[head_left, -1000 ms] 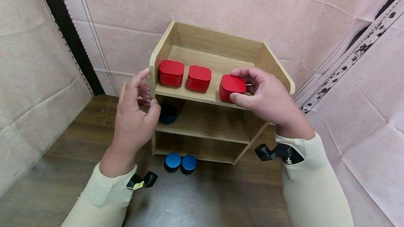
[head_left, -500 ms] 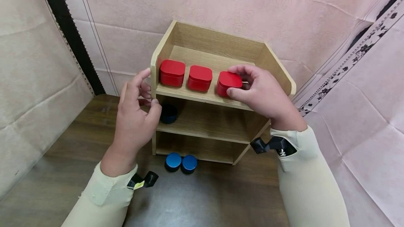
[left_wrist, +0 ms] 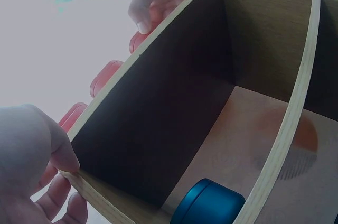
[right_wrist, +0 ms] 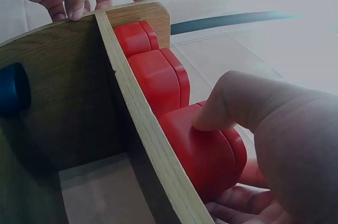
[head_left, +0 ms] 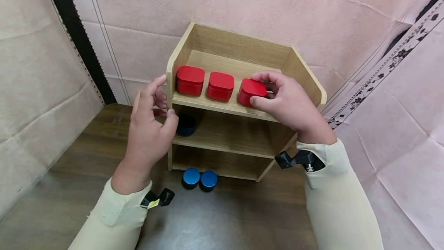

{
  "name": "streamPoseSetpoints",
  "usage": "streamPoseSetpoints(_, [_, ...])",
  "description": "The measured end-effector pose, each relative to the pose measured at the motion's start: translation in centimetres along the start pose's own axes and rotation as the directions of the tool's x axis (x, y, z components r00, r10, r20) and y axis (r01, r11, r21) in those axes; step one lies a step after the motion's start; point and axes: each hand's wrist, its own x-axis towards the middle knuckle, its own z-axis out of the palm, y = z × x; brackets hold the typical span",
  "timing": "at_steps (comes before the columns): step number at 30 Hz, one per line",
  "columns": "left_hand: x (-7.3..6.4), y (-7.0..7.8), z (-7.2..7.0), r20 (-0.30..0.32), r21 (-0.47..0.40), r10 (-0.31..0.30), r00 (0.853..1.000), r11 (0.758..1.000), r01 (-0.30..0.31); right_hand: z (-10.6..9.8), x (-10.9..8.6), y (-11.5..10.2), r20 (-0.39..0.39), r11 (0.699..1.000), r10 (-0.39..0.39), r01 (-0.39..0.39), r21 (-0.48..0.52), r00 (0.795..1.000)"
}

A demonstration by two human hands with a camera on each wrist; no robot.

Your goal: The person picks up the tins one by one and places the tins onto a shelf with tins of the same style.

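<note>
Your right hand [head_left: 291, 105] pinches the right box [head_left: 250, 86], thumb on the near side and fingers beyond, spread no wider than the box. Your left hand [head_left: 147, 132] grips the left side of the rack [head_left: 178, 55], thumb at the front edge and fingers round the outside.

Nearest you on the table [head_left: 222, 219], the left tin [head_left: 191, 177] and the right tin [head_left: 209, 180] stand just beside each other, in front of the rack. Neither is on a shelf, so they look like the part not yet done.

Farther off, the dark tin [head_left: 186, 125] stands at the left end of the middle shelf [head_left: 232, 136], free of your hands; count that one as placed.

Up on the top shelf [head_left: 239, 59], the left box [head_left: 190, 80] and the middle box [head_left: 220, 86] stand untouched with a gap between them, and both look settled. Your right box is apart from the middle one, near the front edge. It seems to rest on the board, so the red row looks all but finished, with only your grip left on it.
</note>
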Motion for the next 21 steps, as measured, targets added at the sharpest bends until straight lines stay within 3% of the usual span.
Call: streamPoseSetpoints(21, [0.01,-0.01,-0.06,-0.001,0.002,0.005,1.000,1.000,-0.005,0.13,-0.06,0.10,0.011,0.999,-0.010,0.010,-0.031,1.000])
